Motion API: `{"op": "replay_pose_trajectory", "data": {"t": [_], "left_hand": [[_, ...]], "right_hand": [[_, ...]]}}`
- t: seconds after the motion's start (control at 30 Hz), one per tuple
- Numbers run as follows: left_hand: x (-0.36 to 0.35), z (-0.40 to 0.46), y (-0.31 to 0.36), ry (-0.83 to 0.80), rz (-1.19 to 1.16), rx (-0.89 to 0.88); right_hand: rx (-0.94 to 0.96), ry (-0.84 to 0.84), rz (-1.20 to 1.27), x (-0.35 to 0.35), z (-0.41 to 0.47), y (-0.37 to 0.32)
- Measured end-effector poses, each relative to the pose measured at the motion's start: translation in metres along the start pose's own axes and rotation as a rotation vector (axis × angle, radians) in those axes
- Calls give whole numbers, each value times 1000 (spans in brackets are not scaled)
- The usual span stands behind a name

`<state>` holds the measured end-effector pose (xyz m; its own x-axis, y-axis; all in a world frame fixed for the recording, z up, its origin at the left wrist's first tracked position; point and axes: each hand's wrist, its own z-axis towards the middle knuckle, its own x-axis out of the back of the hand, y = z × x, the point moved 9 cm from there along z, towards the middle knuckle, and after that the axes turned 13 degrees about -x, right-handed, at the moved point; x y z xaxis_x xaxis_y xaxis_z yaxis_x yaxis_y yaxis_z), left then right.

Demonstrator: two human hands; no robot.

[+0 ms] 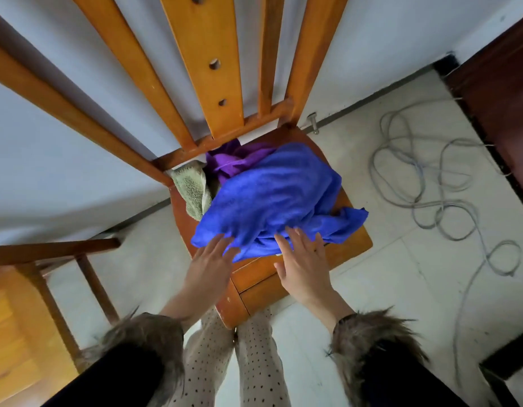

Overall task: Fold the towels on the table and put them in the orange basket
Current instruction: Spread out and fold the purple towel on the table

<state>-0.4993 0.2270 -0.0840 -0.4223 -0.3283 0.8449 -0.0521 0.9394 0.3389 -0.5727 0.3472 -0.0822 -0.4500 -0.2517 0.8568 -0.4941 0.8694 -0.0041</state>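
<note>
Reaching down over a wooden chair [347, 245] that stands against a pale wall [63, 160], the person has both hands at the near edge of a heap of towels on the seat. No orange basket shows in this view, nor a proper surface for folding, only part of a wooden frame [48, 251] at the left. Uppermost in the heap lies the blue towel [278, 198], crumpled and spilling toward the front of the seat, with a purple towel [234, 163] behind it and a pale green towel [192, 186] tucked at the back left corner. Being soft, light and limp, the blue towel will likely sag and bunch when lifted, so I judge two corners or a long edge the best place to take it. The left hand [210, 262] has straight, spread fingers touching the cloth's lower left edge, holding nothing. The right hand [301, 265] is likewise flat and spread, fingertips on the folds at the front, gripping nothing. A loose grey cable [416, 183] coils on the floor to the right, a possible snag underfoot
</note>
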Motion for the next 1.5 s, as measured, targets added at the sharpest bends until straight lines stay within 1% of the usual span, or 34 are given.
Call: {"op": "replay_pose_trajectory", "data": {"t": [0.03,0.07,0.13,0.17,0.23,0.3,0.43,0.53,0.67,0.7,0.77,0.83,0.93,1.07,1.13,1.23,1.3,1.43,1.5], "left_hand": [[-3,6,3,31,50,-58],[-10,10,2,26,102,-89],[-28,15,-6,-55,183,-83],[-35,18,-11,-70,221,-84],[-40,23,-20,-54,271,-88],[-38,28,-25,5,255,-107],[-21,32,-24,177,147,-139],[1,29,-21,296,-16,-150],[34,17,-25,365,-374,8],[44,13,-23,377,-422,30],[71,8,-11,408,-471,18],[103,5,3,426,-534,-11],[167,0,32,457,-599,-101],[260,-12,70,529,-542,-266],[307,-26,90,555,-488,-307],[373,-55,111,609,-408,-314],[413,-82,117,676,-364,-298],[471,-147,115,820,-288,-179],[491,-186,106,902,-285,-87]], "right_hand": [[-4,4,-25,-10,4,0],[-11,23,-37,-17,9,0],[-21,74,-40,-26,17,0],[-23,101,-40,-29,21,0],[-17,169,-42,-34,28,0],[-10,237,-45,-36,33,0],[-30,320,-77,-34,38,4],[-31,374,-60,-22,38,5],[-7,431,-1,8,26,9],[-7,429,35,16,20,11],[-15,390,149,36,6,10],[-24,382,282,65,-11,7],[-19,491,444,135,-42,11],[-130,581,670,219,-64,46],[-137,617,704,264,-79,55],[-82,685,734,329,-101,57],[-4,710,782,374,-117,51],[230,767,757,459,-159,13],[350,754,735,490,-182,-16]]}}
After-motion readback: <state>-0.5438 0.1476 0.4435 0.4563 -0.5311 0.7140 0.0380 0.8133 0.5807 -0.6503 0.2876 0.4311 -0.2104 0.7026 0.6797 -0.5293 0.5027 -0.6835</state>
